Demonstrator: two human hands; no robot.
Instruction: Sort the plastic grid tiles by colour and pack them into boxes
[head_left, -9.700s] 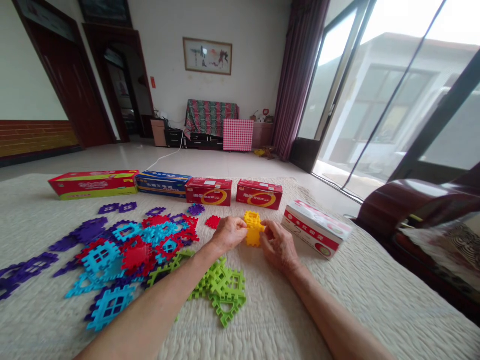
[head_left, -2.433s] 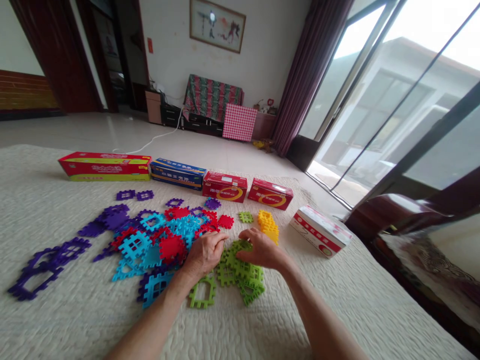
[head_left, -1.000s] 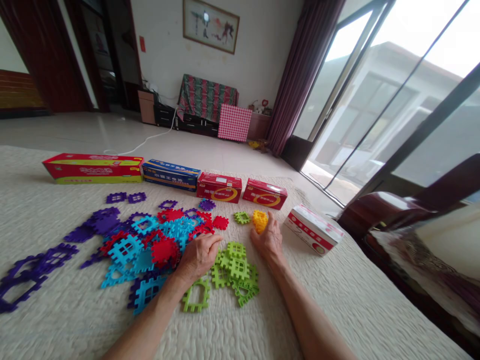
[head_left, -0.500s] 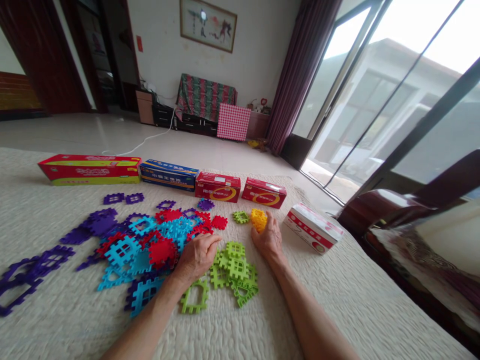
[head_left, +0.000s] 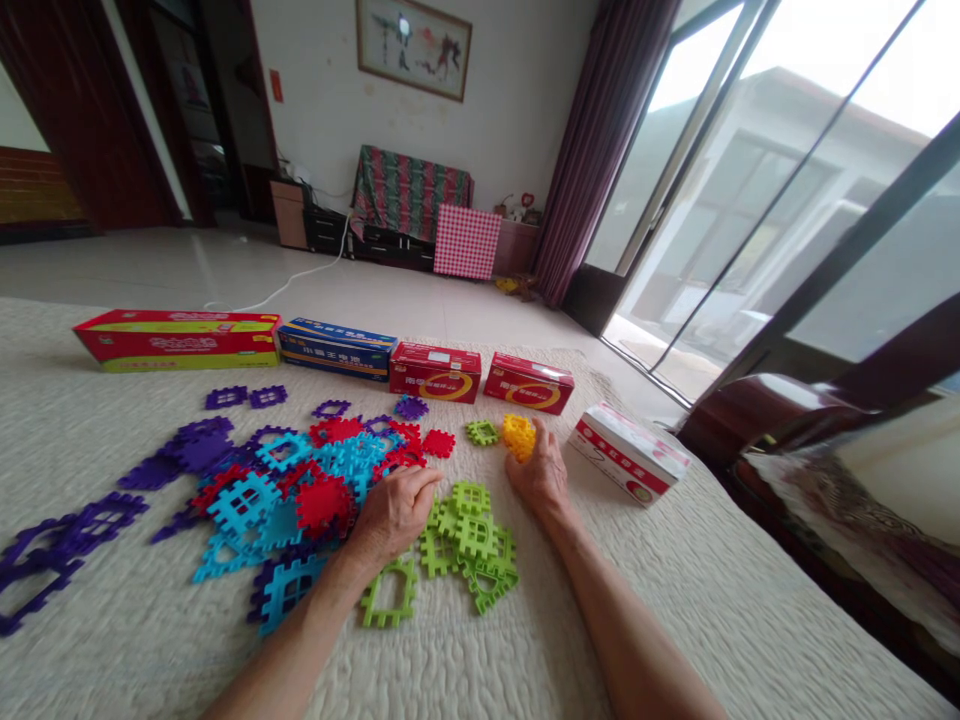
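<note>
My right hand [head_left: 543, 472] has its thumb and fingers curved round the near right side of a small stack of yellow toothed building tiles [head_left: 517, 436]. Curled closed, my left hand [head_left: 401, 508] rests at the right edge of the mixed heap; whatever is in its fingers is hidden. Red tiles [head_left: 324, 506] and light blue tiles [head_left: 246, 500] lie beside it, overlapping one another. Between my forearms is a pile of green tiles [head_left: 474, 536], some with window openings. One more green tile [head_left: 481, 433] lies just left of the yellow stack.
Purple tiles [head_left: 202, 447] spread to the left. Along the back stand a long red and yellow-green box [head_left: 180, 342], a blue box [head_left: 337, 350] and two red boxes [head_left: 435, 374]. A white and red box [head_left: 628, 454] sits right of my right hand. Everything lies on a quilted cream cover [head_left: 480, 670].
My right hand has shifted very slightly right, its fingers still at the yellow tiles. My left hand and the tile piles look the same.
</note>
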